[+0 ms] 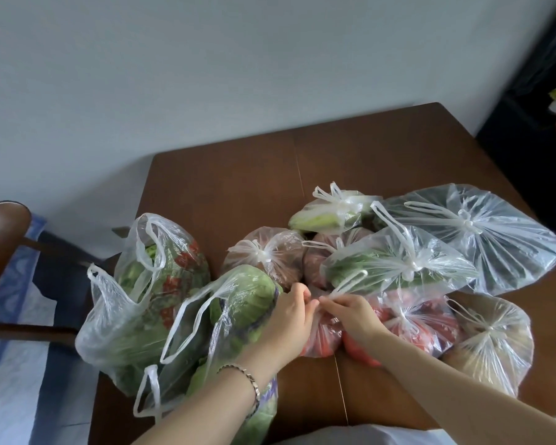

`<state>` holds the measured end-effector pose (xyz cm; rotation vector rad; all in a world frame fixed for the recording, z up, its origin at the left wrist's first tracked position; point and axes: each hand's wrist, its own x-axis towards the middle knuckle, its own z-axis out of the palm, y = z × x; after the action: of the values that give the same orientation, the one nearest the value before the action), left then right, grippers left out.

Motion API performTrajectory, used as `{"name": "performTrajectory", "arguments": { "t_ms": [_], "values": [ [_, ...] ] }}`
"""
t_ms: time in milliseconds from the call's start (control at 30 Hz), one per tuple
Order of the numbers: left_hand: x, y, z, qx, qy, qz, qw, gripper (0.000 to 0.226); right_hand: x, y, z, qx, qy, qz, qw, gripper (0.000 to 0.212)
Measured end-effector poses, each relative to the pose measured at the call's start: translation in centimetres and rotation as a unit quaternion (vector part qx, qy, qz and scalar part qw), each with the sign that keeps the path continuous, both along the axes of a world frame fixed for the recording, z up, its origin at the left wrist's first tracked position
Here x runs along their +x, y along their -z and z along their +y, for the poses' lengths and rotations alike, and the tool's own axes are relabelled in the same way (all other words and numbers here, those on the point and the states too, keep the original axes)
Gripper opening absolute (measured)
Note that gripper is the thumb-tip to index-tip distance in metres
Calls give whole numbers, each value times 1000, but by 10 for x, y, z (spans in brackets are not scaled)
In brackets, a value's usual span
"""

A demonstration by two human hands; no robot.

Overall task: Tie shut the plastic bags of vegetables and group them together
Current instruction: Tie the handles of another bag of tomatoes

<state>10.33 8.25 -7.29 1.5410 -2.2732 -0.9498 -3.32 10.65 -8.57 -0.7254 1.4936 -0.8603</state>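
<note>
Plastic thin, slippery; I saw left hand (291,311) and right hand (350,311) pinching tomato bag (323,337) handles, soft load

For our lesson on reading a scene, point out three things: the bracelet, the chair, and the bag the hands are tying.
bracelet (252,385), head view, chain on the left wrist
chair (4,229), head view, rounded wooden back
tomato bag (323,335), head view, red bulge below both hands

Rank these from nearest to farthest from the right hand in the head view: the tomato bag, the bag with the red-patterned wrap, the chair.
From the right hand:
1. Tomato bag: right under the hand, being tied.
2. Bag with the red-patterned wrap: open, at the table's left edge.
3. Chair: far left, off the table.
</note>
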Motion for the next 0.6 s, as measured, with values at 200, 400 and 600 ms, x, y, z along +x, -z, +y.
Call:
{"name": "performTrajectory", "arguments": {
  "t_ms": [200,400,600],
  "values": [
    [2,9,-2,55,-28,41,997,24,2,3,0,-47,25,52,997,21],
    [-3,4,-2,147,-87,107,980,28,-3,5,6,-165,-46,221,960,11],
    [-4,7,-2,87,-45,4,995,32,-1,4,2,-106,-6,202,974,11]
  ]
}}
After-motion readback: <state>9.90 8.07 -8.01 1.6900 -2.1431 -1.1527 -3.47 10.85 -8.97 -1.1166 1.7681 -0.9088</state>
